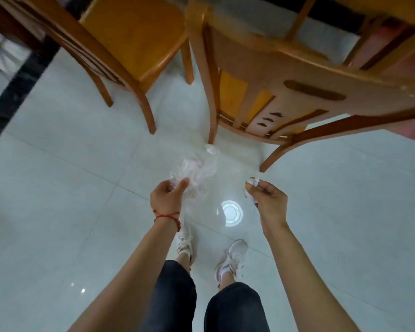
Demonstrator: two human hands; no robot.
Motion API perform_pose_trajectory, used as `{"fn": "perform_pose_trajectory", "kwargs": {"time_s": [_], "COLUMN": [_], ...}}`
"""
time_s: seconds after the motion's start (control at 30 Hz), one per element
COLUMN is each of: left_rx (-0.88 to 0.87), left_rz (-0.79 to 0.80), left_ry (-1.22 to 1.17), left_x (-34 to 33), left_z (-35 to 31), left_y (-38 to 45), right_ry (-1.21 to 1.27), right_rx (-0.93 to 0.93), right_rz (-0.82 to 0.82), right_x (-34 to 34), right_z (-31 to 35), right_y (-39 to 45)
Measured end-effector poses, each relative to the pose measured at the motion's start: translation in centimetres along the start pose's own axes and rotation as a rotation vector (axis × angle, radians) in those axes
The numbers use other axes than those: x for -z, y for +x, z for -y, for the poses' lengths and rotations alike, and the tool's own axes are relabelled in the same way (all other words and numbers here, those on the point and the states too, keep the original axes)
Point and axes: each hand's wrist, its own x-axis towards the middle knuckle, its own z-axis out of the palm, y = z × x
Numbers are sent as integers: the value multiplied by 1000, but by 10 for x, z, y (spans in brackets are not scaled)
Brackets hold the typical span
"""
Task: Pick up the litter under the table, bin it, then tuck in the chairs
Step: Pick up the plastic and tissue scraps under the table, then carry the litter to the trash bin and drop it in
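Litter in both hands: my left hand (167,195) pinches a crumpled clear plastic bag (195,173), my right hand (266,200) grips wadded tissue (252,182), above the floor (58,200) beside two untucked chairs (297,92). Binning looks next, though no bin shows.

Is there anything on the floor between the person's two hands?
Nothing solid: in the head view, between left hand and right hand lies bare white floor tile with a round light reflection.
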Motion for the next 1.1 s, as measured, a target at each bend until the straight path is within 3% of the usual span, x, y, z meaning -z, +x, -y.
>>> {"fn": "perform_pose_trajectory", "kwargs": {"time_s": [0.23,0.57,1.1], "left_rx": [-23,60,233], "left_rz": [-44,-239,-735], "left_ry": [-106,-320,-612], "left_x": [50,95,225], "left_z": [-34,-24,72], "left_y": [-37,-81,-162], "right_ry": [-1,-199,-534], "right_rx": [65,165,146], "right_rz": [83,286,809], "right_x": [-8,-10,-111], "right_z": [42,63,-6], "right_y": [-59,-87,-196]}}
